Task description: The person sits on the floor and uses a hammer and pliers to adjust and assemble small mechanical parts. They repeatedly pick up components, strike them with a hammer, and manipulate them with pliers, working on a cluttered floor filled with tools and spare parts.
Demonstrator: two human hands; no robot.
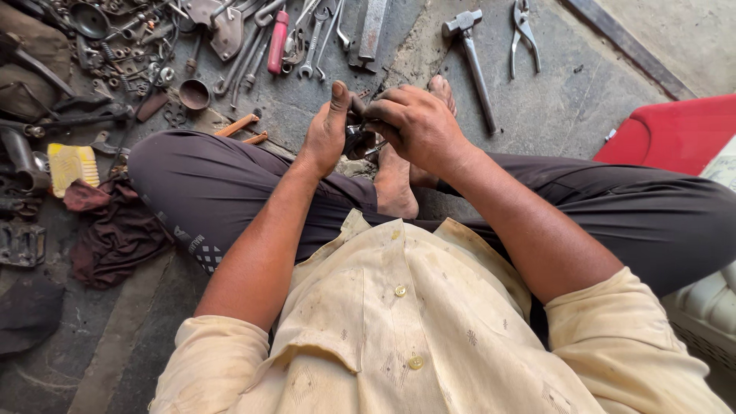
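— While both hands meet above the crossed legs, what sits between them?
— A small dark metal part (358, 140), just over the bare foot (395, 180). The left hand (326, 130) grips it, thumb raised; the right hand (414, 123) curls its fingers tight around it.
— Nearby?
— A steel hammer (471, 57) and grey pliers (523, 31) on the stone floor (552, 107).

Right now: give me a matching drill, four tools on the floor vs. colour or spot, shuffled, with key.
Things:
1. hammer
2. pliers
3. brush
4. screwdriver handle

Descriptions:
A. yellow, far left by the dark rag
B. red, among the wrenches
C. top right, handles spread
D. metal head, long handle, beside the bare foot

Pairs: 1-D, 2-C, 3-A, 4-B
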